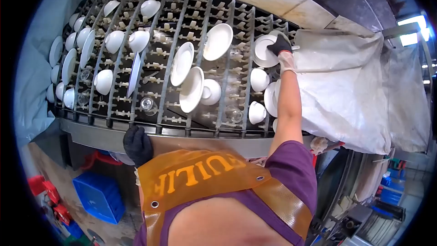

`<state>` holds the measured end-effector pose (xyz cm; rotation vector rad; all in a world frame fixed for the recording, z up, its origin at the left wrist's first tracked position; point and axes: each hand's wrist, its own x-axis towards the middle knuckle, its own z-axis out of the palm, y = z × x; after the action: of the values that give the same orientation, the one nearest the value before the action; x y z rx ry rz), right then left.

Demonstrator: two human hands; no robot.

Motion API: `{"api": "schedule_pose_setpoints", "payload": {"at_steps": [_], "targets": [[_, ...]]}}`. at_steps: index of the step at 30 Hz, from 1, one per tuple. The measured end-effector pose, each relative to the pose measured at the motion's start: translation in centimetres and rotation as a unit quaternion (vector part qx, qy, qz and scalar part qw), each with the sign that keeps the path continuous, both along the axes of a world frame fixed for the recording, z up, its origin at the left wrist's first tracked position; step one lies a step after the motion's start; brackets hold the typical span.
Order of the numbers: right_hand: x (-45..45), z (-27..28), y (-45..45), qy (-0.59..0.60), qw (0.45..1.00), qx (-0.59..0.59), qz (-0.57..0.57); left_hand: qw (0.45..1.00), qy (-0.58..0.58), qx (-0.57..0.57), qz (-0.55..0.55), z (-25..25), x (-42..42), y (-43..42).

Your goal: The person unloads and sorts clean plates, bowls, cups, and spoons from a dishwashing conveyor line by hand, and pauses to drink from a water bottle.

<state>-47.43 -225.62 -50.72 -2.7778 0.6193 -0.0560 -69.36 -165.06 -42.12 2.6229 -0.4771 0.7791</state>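
At the far right of the peg conveyor (214, 98), my right hand (281, 46), in a black glove with a clear plastic cuff, is closed on the rim of a white plate (263, 53). Another white dish shows partly behind the fingers, and a thin white piece sticks out to their right. Just below stand a white bowl (260, 80) and a second bowl (257, 112), with more plates partly hidden by my forearm. My left hand (137, 146), also black-gloved, rests against the conveyor's metal front edge (191, 143); its dark fingers are hard to make out.
Several white plates (218, 42) and bowls (104, 82) stand among the pegs, with a few clear glasses (147, 105). A plastic curtain (339, 86) hangs at the right end, another (34, 73) at the left. On the floor at lower left is a blue crate (99, 197).
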Motion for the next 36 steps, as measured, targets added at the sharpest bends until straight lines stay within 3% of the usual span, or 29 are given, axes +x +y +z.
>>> {"api": "schedule_pose_setpoints", "payload": {"at_steps": [2, 3, 4, 6, 8, 10, 12, 14, 16, 18, 20, 22, 23, 24, 28, 30, 34, 35, 36], "targets": [[-2.5, 2.6, 0.9, -0.02, 0.992, 0.121, 0.024, 1.0, 0.0, -0.007, -0.006, -0.4, -0.1, -0.4], [-2.9, 2.6, 1.2, -0.084, 0.993, 0.055, 0.056, 1.0, -0.002, -0.005, -0.006, -0.7, -0.2, -0.3], [-3.7, 4.2, 2.5, -0.164, 0.98, 0.054, 0.095, 1.0, -0.004, 0.001, -0.005, -0.8, -0.4, -0.4], [-5.1, 9.3, 7.1, -0.188, 0.969, 0.108, 0.122, 1.0, 0.0, 0.005, -0.012, -0.5, -0.6, -0.7], [-6.1, 13.0, 11.4, -0.166, 0.961, 0.029, 0.221, 1.0, 0.008, -0.002, -0.006, -0.6, -0.7, -1.0], [-5.7, 12.4, 13.8, -0.181, 0.913, -0.082, 0.356, 1.0, 0.006, 0.011, -0.006, -1.0, -0.8, -1.1], [-6.2, 12.4, 16.7, -0.25, 0.861, -0.152, 0.416, 1.0, -0.004, 0.011, -0.021, -1.6, -0.8, -0.9], [-4.9, 10.4, 15.6, -0.303, 0.859, -0.158, 0.382, 1.0, -0.008, 0.02, -0.019, -1.4, -0.9, -1.3], [-2.7, 8.2, 10.7, -0.254, 0.937, -0.02, 0.239, 1.0, -0.007, 0.028, -0.007, -1.3, -1.4, -1.8], [-3.5, 7.0, 4.5, -0.107, 0.976, -0.069, 0.176, 1.0, 0.017, 0.017, 0.005, -1.2, -1.5, -2.3], [-3.8, 1.6, -2.6, 0.017, 0.981, -0.109, 0.157, 1.0, 0.004, 0.02, 0.008, -1.6, -1.6, -2.6], [-4.7, 0.8, -5.1, 0.072, 0.989, -0.085, 0.097, 1.0, -0.008, 0.02, 0.012, -1.7, -1.7, -3.2], [-5.0, 0.8, -6.0, 0.008, 0.994, 0.04, 0.098, 1.0, -0.008, 0.022, 0.013, -1.8, -1.8, -3.4], [-4.9, 0.4, -6.4, -0.015, 0.999, 0.036, 0.033, 1.0, -0.006, 0.026, 0.015, -1.8, -1.9, -3.6], [-4.0, -1.1, -6.9, -0.045, 0.995, 0.044, 0.072, 1.0, -0.008, 0.02, 0.022, -2.1, -2.2, -4.1], [-3.2, 0.3, -6.3, -0.031, 0.994, 0.1, -0.006, 1.0, -0.002, 0.021, 0.022, -1.9, -2.4, -4.5], [0.0, -0.3, -7.4, -0.051, 0.993, 0.056, -0.09, 0.999, 0.006, 0.022, 0.024, -1.6, -2.6, -5.4], [1.0, -0.6, -7.1, -0.135, 0.987, 0.003, -0.089, 0.999, 0.005, 0.02, 0.03, -1.6, -2.6, -5.8], [-0.1, 3.2, -4.1, -0.229, 0.971, 0.002, -0.069, 0.999, 0.0, 0.018, 0.026, -1.6, -2.6, -6.1]]}}
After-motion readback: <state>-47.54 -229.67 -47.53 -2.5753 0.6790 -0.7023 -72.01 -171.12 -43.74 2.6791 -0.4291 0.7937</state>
